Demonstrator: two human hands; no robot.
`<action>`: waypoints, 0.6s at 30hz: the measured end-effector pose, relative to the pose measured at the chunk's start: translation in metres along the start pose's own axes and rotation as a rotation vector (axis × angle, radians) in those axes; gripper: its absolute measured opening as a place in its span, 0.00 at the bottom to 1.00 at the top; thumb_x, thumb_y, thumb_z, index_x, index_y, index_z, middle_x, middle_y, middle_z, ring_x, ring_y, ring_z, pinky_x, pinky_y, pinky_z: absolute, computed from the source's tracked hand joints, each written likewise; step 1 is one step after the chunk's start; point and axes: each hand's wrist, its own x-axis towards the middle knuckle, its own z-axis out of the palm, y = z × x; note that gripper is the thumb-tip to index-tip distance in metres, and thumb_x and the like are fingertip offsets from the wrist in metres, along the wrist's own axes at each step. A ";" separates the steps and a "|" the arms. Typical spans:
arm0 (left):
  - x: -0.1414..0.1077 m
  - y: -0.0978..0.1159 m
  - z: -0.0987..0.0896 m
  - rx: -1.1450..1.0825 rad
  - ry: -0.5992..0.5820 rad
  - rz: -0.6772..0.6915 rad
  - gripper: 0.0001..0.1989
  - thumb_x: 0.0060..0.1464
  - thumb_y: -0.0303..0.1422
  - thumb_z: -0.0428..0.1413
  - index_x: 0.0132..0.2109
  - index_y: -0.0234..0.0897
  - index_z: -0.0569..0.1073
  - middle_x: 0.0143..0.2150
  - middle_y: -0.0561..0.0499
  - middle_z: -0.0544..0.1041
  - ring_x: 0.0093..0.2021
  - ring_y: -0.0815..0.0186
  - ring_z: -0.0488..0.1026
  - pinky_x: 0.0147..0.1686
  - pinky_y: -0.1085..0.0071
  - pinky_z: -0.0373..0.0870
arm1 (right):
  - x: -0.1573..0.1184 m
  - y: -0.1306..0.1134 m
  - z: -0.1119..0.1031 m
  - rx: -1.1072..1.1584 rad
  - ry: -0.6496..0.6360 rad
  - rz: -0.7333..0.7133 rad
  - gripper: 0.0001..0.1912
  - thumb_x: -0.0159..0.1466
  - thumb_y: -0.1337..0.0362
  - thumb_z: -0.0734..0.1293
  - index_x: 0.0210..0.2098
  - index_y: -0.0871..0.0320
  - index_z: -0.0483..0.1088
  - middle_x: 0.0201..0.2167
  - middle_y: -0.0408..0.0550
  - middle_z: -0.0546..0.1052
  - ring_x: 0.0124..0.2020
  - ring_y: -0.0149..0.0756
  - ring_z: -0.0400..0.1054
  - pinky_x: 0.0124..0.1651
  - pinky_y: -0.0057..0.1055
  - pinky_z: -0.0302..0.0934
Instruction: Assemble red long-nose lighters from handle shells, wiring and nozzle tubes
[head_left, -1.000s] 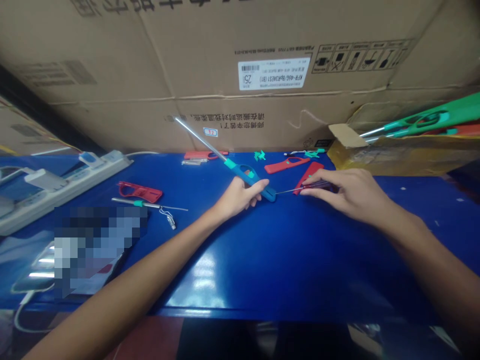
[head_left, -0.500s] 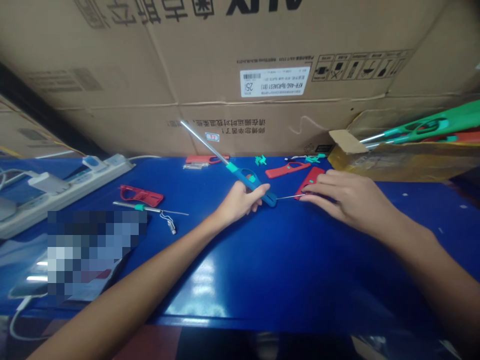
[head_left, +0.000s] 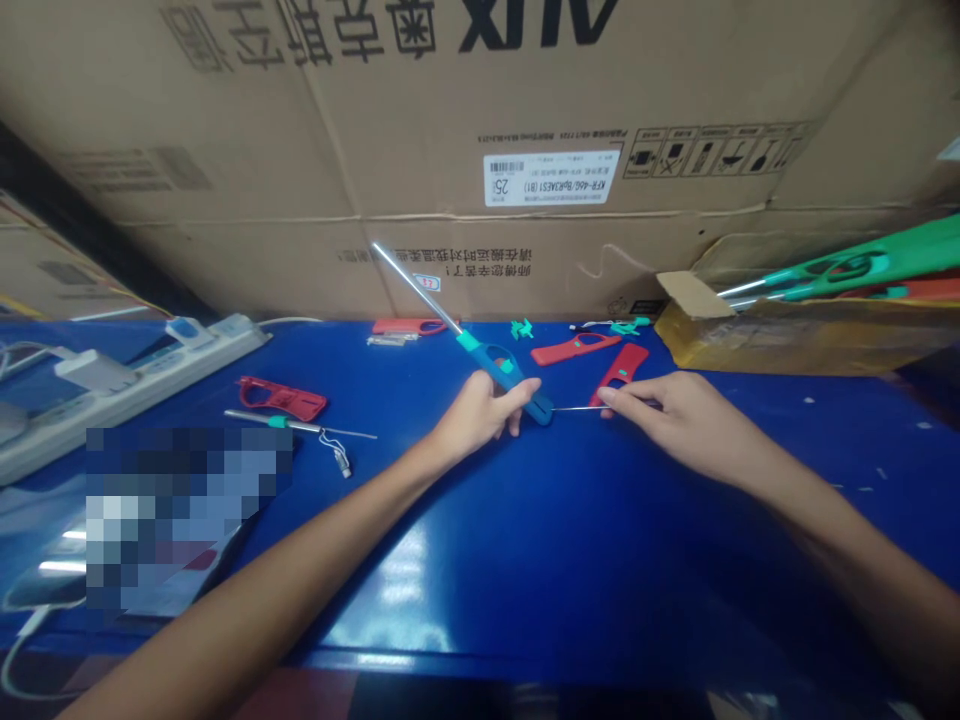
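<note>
My left hand [head_left: 480, 412] is closed around the handle of a blue long-nosed lighter [head_left: 474, 345], whose metal tube points up and to the left. In my right hand [head_left: 686, 420] a thin metal rod [head_left: 576, 408] is pinched; its far end meets the butt of the lighter, and its near end is hidden by my fingers. Just beyond the right fingers lies a red lighter shell [head_left: 628, 364], with another red shell [head_left: 574, 349] behind it. To the left are a red shell piece [head_left: 285, 397] and a metal tube with a green collar and wires [head_left: 276, 421].
A large cardboard box [head_left: 300, 180] stands along the back of the blue table [head_left: 480, 560]. An open carton [head_left: 750, 345] with green lighters [head_left: 862, 268] is at right. A power strip [head_left: 142, 385] runs along the left. Small green parts [head_left: 521, 329] lie at the back.
The view has tilted slightly upward. My right fingers have shifted their grip on the rod, uncovering more of the red shell behind. The lighter stays in my left hand.
</note>
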 end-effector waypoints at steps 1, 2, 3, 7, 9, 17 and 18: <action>0.000 0.000 0.000 -0.003 0.005 -0.002 0.27 0.64 0.47 0.53 0.22 0.34 0.69 0.17 0.51 0.72 0.13 0.76 0.61 0.16 0.78 0.58 | 0.000 0.003 0.000 -0.001 0.011 -0.031 0.24 0.72 0.49 0.59 0.37 0.54 0.81 0.27 0.45 0.82 0.26 0.37 0.74 0.29 0.32 0.60; 0.000 -0.001 0.000 -0.010 0.012 -0.005 0.27 0.64 0.47 0.53 0.22 0.34 0.69 0.17 0.51 0.72 0.13 0.76 0.61 0.16 0.78 0.57 | 0.000 0.006 0.000 -0.011 0.028 -0.087 0.21 0.71 0.49 0.60 0.41 0.55 0.80 0.32 0.46 0.83 0.30 0.38 0.76 0.32 0.32 0.63; 0.001 -0.001 0.000 -0.017 0.017 -0.011 0.27 0.64 0.47 0.53 0.22 0.34 0.69 0.17 0.52 0.72 0.13 0.76 0.61 0.16 0.78 0.57 | 0.000 0.010 -0.001 -0.025 0.041 -0.157 0.19 0.71 0.50 0.61 0.46 0.55 0.79 0.37 0.47 0.84 0.34 0.39 0.77 0.35 0.33 0.65; 0.002 -0.002 0.001 -0.046 0.020 -0.034 0.26 0.64 0.49 0.54 0.24 0.35 0.68 0.17 0.52 0.72 0.13 0.76 0.61 0.15 0.78 0.57 | -0.002 0.024 -0.004 -0.114 0.054 -0.424 0.14 0.72 0.55 0.62 0.47 0.55 0.76 0.45 0.49 0.82 0.42 0.40 0.77 0.43 0.34 0.68; 0.002 -0.002 0.001 -0.055 0.018 -0.042 0.26 0.63 0.49 0.54 0.24 0.35 0.68 0.17 0.53 0.72 0.13 0.76 0.61 0.15 0.78 0.58 | -0.003 0.026 -0.005 -0.170 0.089 -0.503 0.15 0.73 0.57 0.60 0.45 0.55 0.77 0.43 0.48 0.82 0.41 0.40 0.78 0.42 0.35 0.69; 0.001 0.002 0.002 -0.042 0.032 -0.041 0.24 0.63 0.47 0.54 0.24 0.35 0.68 0.17 0.52 0.72 0.13 0.76 0.61 0.15 0.78 0.57 | -0.003 0.014 -0.002 -0.013 0.033 -0.332 0.16 0.71 0.57 0.62 0.46 0.56 0.81 0.38 0.47 0.85 0.34 0.39 0.79 0.38 0.33 0.69; 0.001 0.002 0.002 -0.034 0.025 -0.038 0.24 0.63 0.47 0.54 0.24 0.35 0.69 0.18 0.52 0.72 0.13 0.75 0.61 0.16 0.77 0.57 | -0.003 0.012 -0.003 0.038 0.006 -0.250 0.17 0.71 0.55 0.62 0.44 0.55 0.81 0.34 0.46 0.85 0.30 0.38 0.78 0.34 0.33 0.68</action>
